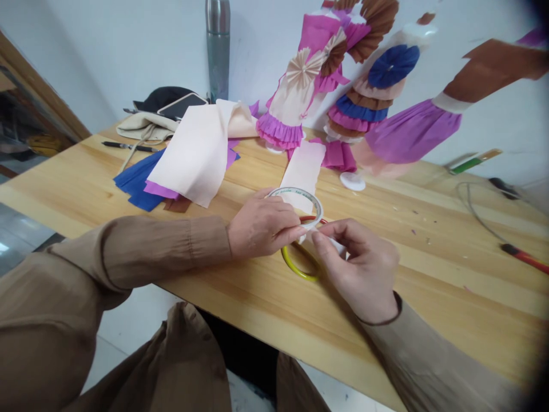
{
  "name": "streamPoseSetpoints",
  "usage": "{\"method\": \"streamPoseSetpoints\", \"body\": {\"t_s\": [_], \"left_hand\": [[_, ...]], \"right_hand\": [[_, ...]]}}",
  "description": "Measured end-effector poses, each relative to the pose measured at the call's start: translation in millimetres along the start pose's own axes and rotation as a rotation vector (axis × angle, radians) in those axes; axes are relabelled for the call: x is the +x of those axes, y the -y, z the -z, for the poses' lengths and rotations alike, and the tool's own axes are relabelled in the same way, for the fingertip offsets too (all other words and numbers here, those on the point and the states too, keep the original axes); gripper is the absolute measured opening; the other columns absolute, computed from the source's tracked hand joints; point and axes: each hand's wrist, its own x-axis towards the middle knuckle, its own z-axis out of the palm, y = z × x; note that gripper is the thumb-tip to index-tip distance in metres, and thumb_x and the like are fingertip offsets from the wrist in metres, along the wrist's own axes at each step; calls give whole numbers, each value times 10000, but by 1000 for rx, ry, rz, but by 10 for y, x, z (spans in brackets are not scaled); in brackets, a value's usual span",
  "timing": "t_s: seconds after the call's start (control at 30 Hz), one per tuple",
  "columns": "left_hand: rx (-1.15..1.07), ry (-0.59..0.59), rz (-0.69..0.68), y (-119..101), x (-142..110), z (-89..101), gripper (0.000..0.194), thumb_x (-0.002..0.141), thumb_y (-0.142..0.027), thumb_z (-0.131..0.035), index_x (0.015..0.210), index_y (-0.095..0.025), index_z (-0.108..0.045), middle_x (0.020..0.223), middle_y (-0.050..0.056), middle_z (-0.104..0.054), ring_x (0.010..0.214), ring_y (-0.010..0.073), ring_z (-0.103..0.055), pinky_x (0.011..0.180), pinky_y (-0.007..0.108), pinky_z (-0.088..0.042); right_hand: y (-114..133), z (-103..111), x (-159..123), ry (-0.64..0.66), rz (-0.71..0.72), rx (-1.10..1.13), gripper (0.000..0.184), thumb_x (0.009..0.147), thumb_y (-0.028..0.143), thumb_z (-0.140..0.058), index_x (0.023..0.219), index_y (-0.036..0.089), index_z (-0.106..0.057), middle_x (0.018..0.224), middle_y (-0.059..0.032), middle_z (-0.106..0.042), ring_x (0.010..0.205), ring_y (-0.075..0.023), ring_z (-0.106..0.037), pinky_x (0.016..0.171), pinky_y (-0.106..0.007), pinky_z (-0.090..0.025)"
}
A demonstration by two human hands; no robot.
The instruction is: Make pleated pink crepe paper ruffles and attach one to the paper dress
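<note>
My left hand [266, 225] is closed around the near left side of a roll of tape [319, 210], a thin pale ring with print on its inside. Thumb and forefinger of my right hand [358, 266] pinch together at the roll's near edge, where a whitish bit of tape seems to show between the hands. Under them on the table lie scissors with a yellow and red handle [295, 268]; their blades are hidden. A cream crepe-paper strip [305, 166] lies just beyond the roll.
Cream, blue and purple paper sheets [193, 154] lie at left, near a pen [122, 145] and phone [182, 106]. Paper-dressed bottles [287, 103] and a steel flask [218, 54] stand along the wall. A white cap [352, 181] and a red-handled tool [525, 257] lie at right.
</note>
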Motion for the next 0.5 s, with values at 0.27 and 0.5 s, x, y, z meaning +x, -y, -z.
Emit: {"method": "streamPoseSetpoints", "body": {"t_s": [0.27,0.5], "left_hand": [[32,61,46,-25,2,-1,407,1020,-339,-394,778,-178,-678,770,14,-696,803,170,-608,960,388,-375],[52,73,34,-23,17,14,414,1028,-338,-387,785,-166,-675,759,10,-690,788,156,-604,940,349,-386]], "right_hand": [[0,-14,-19,56,33,21,132,844,198,-633,714,217,-642,618,8,-682,485,-115,-563,481,-249,-437],[-55,-16,-14,3,-26,37,104,817,241,-665,725,202,-638,631,3,-691,490,-115,-573,502,-254,-466]]}}
